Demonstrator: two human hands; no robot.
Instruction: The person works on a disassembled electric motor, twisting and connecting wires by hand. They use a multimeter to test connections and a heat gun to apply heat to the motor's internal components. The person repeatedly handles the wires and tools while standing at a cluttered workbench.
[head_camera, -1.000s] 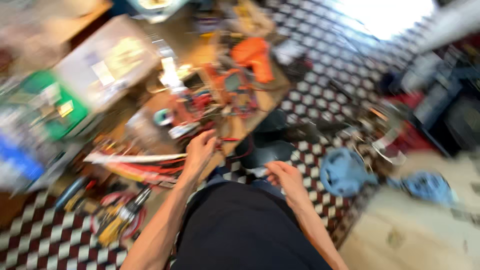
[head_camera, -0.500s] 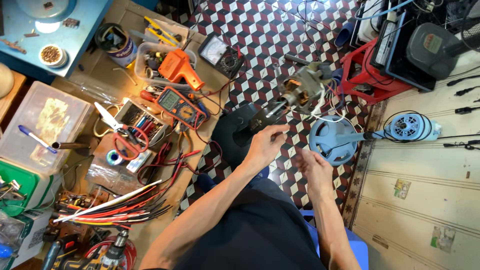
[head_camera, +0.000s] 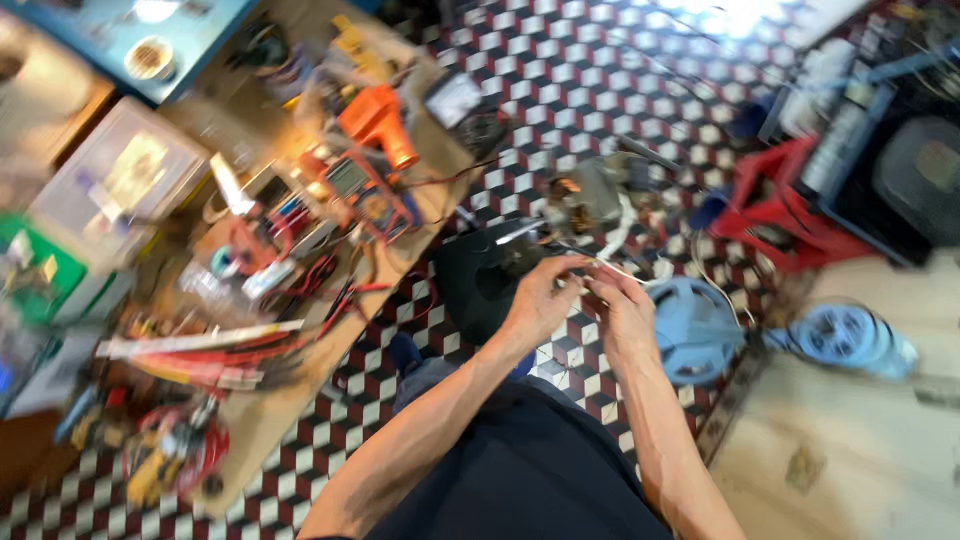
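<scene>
My left hand (head_camera: 541, 298) and my right hand (head_camera: 620, 303) meet above a chequered floor, fingertips close together around thin pale wires (head_camera: 612, 268). The wires run up to a small electric motor (head_camera: 598, 196) lying on the floor just beyond my hands. The view is blurred, so the exact grip is hard to read, but both hands pinch at the wire ends. A black round stool (head_camera: 478, 280) sits under and left of my left hand.
A cluttered workbench (head_camera: 428, 190) on the left carries an orange heat gun (head_camera: 378, 122), a multimeter (head_camera: 362, 192), bundled wires and boxes. A blue fan housing (head_camera: 694, 330), another blue part (head_camera: 848, 336) and a red stool (head_camera: 788, 205) lie to the right.
My view swung from the bench toward the floor motor. Both hands moved right and came together at the motor's wires; the left hand left the bench.
</scene>
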